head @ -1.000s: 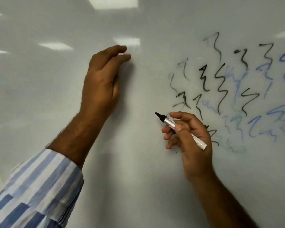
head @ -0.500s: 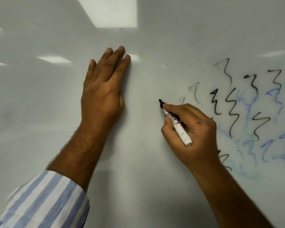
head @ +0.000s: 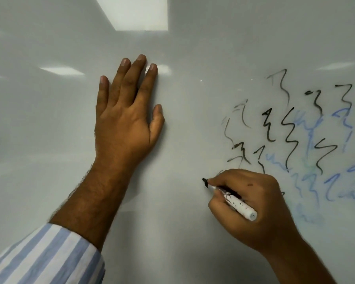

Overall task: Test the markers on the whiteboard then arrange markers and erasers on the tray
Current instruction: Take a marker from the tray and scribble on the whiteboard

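Left hand (head: 125, 119) flat on the whiteboard (head: 49, 140), fingers straight, well left of the squiggles (head: 289, 136). Right hand (head: 252, 206) pinches the marker (head: 233, 198); black tip at bare board just below-left of the squiggles. Tray and erasers out of view. Risks: heel of the hand rests on the squiggles and may smear them; a dry tip leaves only a faint line, misjudged as working.
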